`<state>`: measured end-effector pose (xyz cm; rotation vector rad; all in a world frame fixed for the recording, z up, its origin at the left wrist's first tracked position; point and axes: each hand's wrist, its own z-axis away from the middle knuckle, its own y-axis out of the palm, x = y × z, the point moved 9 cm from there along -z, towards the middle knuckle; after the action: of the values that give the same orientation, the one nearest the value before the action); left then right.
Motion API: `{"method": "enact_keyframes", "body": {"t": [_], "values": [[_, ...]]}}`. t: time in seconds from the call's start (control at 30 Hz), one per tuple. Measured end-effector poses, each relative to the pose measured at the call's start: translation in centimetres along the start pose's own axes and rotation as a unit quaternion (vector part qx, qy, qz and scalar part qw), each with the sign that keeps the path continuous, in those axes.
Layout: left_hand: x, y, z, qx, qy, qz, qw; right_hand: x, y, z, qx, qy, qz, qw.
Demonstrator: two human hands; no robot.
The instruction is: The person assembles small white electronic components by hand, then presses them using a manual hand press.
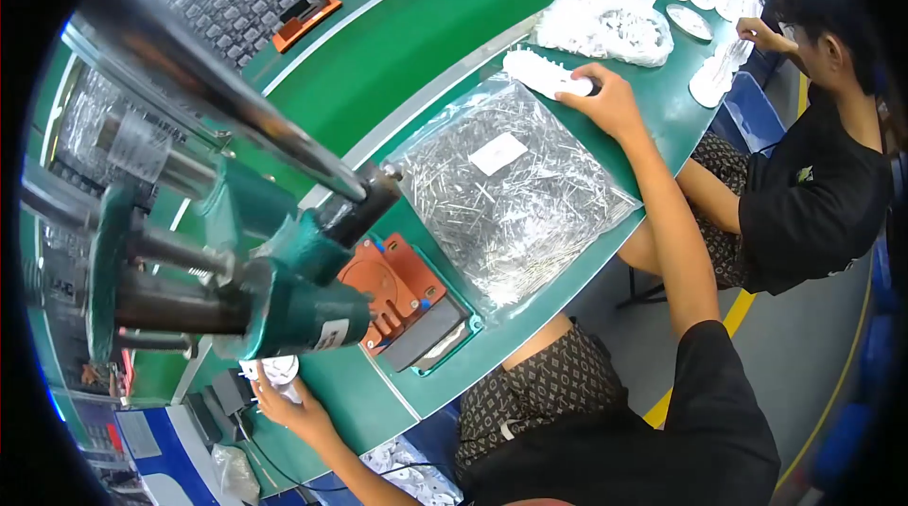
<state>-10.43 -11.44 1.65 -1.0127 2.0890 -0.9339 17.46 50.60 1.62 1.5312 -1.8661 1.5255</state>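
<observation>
My right hand [610, 104] reaches across the green bench and closes on the near end of a long white plastic part [537, 72] with small pegs along its edge. At the lower left, my left hand [295, 409] has its fingers round a white rounded plastic part [276, 370], partly hidden by the press. Between my arms lies a big clear bag [511, 194] full of thin metal pins, with a white label on top. A green hand press [303, 303] stands over an orange fixture [392, 287] beside the bag.
Behind my right hand sits a clear bag of white parts [610, 24]. A co-worker [813, 165] at the right handles a white part [719, 76]. A green conveyor belt [397, 43] runs along the far side. A blue and white box [156, 454] stands lower left.
</observation>
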Motion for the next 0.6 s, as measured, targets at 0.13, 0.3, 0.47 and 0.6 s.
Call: {"method": "enact_keyframes", "body": {"t": [0.13, 0.3, 0.47, 0.6], "values": [[0.8, 0.0, -0.9, -0.037, 0.006, -0.016, 0.999, 1.1, 0.5, 0.5, -0.042, -0.072, 0.077, 0.994], [-0.8, -1.1, -0.5, -0.043, 0.005, 0.0, 0.999, 1.2, 1.2, 0.8, -0.043, -0.087, 0.138, 0.986], [-1.5, -0.9, -0.3, -0.035, 0.037, 0.038, 0.998, 0.9, 1.6, 1.0, -0.06, -0.127, 0.199, 0.97], [-2.7, -1.5, -0.9, -0.111, 0.075, 0.053, 0.99, -1.1, 0.6, -0.9, -0.061, -0.071, 0.003, 0.996]]}}
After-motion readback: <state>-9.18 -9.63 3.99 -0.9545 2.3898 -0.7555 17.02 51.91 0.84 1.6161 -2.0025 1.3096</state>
